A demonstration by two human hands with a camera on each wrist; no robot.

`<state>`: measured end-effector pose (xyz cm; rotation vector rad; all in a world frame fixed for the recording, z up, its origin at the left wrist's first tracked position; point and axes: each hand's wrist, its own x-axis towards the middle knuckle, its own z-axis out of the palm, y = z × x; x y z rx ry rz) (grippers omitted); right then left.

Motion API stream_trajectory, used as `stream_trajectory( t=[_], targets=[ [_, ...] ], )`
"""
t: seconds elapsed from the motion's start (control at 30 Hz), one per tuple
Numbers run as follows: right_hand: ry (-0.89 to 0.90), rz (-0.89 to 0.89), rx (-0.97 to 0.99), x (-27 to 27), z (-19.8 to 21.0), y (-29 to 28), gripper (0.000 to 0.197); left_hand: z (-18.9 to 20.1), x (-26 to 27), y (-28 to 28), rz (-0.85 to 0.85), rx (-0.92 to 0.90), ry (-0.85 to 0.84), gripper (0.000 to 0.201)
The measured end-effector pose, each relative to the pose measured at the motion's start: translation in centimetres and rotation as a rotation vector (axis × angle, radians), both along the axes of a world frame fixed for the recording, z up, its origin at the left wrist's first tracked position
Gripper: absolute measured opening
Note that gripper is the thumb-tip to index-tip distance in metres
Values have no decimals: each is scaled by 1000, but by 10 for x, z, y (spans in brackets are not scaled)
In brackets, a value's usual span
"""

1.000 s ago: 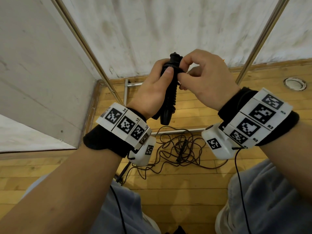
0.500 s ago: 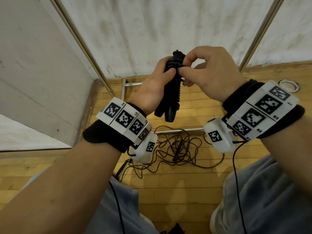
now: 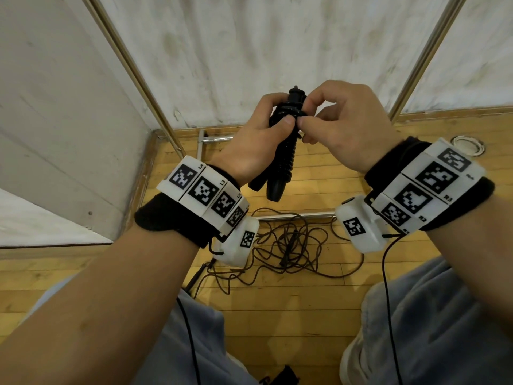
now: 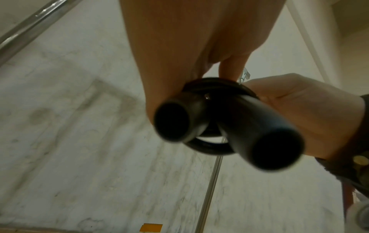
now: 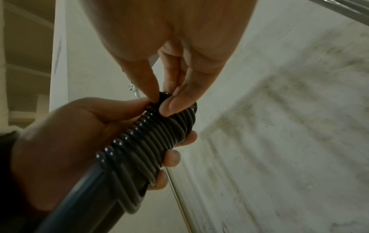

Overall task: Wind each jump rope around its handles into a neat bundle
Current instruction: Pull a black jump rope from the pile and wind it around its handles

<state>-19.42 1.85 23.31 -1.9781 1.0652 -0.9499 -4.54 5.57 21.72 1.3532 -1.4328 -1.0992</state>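
A black jump rope bundle (image 3: 286,151) is held upright at chest height: two handles side by side with the cord coiled tightly round them (image 5: 151,138). My left hand (image 3: 258,140) grips the bundle round its upper part, thumb pressed on the coils. My right hand (image 3: 333,126) pinches the cord at the top coils (image 5: 165,100) with thumb and fingertips. In the left wrist view the two handle ends (image 4: 229,129) point at the camera. A second, thin dark rope (image 3: 288,243) lies tangled on the floor below my hands.
Wooden floor (image 3: 291,315), white walls forming a corner at the left. Slanted metal poles (image 3: 133,70) and a metal frame bar (image 3: 294,216) stand close in front. A round floor fitting (image 3: 467,143) is at the right. My knees in grey trousers (image 3: 433,323) frame the lower view.
Both hands with the bundle have risen slightly. My right fingers have shifted on the top coils, working the cord end there.
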Motion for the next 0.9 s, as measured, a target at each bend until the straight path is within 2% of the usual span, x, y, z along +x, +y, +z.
stream_trajectory(
  t=[0.1, 0.27, 0.5, 0.73, 0.83, 0.9],
  targets=[
    [-3, -26, 3, 1, 0, 0, 6, 0, -1, 0, -9, 14, -22, 26],
    [-5, -15, -6, 3, -3, 0, 9, -3, -4, -1, 92, -11, -71, 19],
    [39, 76, -18, 5, -7, -3, 15, -7, -3, -2, 164, 85, 35, 27],
    [130, 75, -105, 7, -7, -3, 19, -5, -5, -1, 224, 168, 191, 33],
    [135, 55, -121, 6, -5, -4, 15, -3, -6, 1, 197, 155, 266, 23],
    [162, 58, -178, 5, -4, -4, 12, 1, -8, 1, 210, 132, 240, 14]
  ],
)
